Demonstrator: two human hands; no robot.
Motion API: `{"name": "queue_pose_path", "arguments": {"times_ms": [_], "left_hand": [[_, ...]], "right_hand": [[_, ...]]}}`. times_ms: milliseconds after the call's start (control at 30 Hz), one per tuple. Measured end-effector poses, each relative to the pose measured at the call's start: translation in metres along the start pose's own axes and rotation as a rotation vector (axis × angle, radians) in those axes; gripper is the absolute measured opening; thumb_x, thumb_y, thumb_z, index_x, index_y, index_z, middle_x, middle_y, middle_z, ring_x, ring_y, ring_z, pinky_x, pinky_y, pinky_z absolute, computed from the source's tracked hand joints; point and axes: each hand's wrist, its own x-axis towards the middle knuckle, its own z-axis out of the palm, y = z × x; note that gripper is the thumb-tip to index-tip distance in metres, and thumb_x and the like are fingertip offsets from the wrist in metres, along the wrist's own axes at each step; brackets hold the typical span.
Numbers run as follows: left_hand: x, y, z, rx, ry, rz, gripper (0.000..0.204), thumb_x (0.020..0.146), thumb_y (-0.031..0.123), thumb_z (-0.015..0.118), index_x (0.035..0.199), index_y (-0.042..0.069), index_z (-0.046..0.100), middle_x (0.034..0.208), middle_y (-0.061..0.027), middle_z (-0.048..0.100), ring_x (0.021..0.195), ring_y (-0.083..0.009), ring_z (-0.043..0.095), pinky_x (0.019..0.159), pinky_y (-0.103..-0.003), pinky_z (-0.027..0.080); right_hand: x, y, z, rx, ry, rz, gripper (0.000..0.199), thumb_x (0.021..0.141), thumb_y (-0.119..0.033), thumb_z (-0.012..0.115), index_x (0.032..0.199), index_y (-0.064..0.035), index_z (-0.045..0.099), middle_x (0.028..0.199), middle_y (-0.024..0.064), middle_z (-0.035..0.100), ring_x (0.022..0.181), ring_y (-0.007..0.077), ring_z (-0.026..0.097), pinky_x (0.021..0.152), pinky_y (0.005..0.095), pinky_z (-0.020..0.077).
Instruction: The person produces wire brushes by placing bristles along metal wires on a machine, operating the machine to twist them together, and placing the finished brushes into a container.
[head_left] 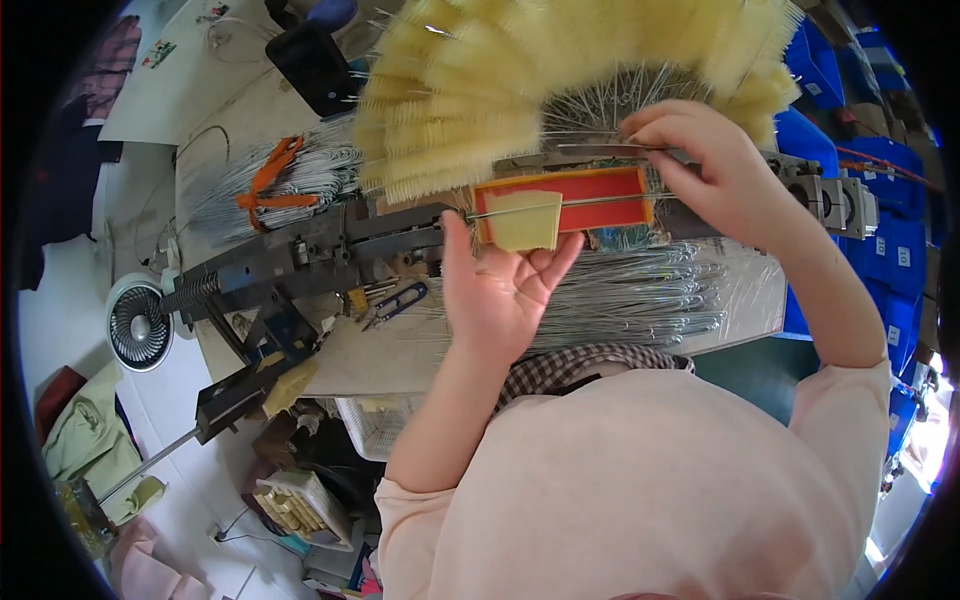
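Observation:
A pale yellow sheet of bristles (pixel 530 224) lies across a thin metal rod (pixel 600 203) over a red tray with a yellow-orange rim (pixel 560 178). My left hand (pixel 500 295) is palm up, fingers apart, with its fingertips at the sheet's lower edge and its thumb raised beside the tray's left end. Above the tray's right end, my right hand (pixel 705 165) pinches the end of a thin metal strip (pixel 600 149), which points left. Just beyond it fans a large pile of yellow bristle brushes (pixel 450 100) with twisted wire stems.
A dark metal winding fixture (pixel 270 275) runs left from the tray, and metal clamp parts (pixel 830 200) stand at the right. Loose bent wires (pixel 640 295) lie in front; a wire bundle with an orange tie (pixel 280 185) lies left. Blue-handled snips (pixel 398 303) rest near the fixture.

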Motion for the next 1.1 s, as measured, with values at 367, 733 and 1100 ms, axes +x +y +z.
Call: {"name": "queue_pose_path", "arguments": {"times_ms": [367,733,1100], "left_hand": [[0.0,0.003,-0.001,-0.155,-0.039,-0.094,0.083,0.083,0.068,0.031,0.137,0.006,0.027,0.137,-0.0155,0.035,0.123,-0.0348,0.038,0.108,-0.05,0.017],[0.001,0.003,0.003,-0.039,0.046,-0.039,0.081,0.085,0.065,0.029,0.138,0.005,0.022,0.14,-0.0165,0.03,0.124,-0.0411,0.035,0.106,-0.051,0.019],[0.001,0.003,0.003,0.071,0.072,-0.019,0.081,0.086,0.066,0.025,0.137,0.003,0.024,0.139,-0.0159,0.033,0.122,-0.0373,0.04,0.107,-0.048,0.02]], "right_hand": [[-0.006,-0.022,0.035,-0.376,0.174,-0.354,0.03,0.065,-0.01,0.063,0.093,-0.0176,0.063,0.076,-0.0021,0.049,0.075,0.0178,0.049,0.077,0.0354,0.0319],[-0.002,-0.014,0.023,-0.546,-0.027,-0.327,0.024,0.067,-0.007,0.062,0.089,-0.0174,0.06,0.073,-0.0002,0.046,0.082,0.019,0.049,0.086,0.0411,0.0318],[0.011,-0.031,0.033,-0.692,-0.06,-0.417,0.012,0.066,-0.01,0.062,0.078,-0.0153,0.06,0.076,-0.0034,0.051,0.082,0.0149,0.052,0.085,0.0372,0.0341]]}}
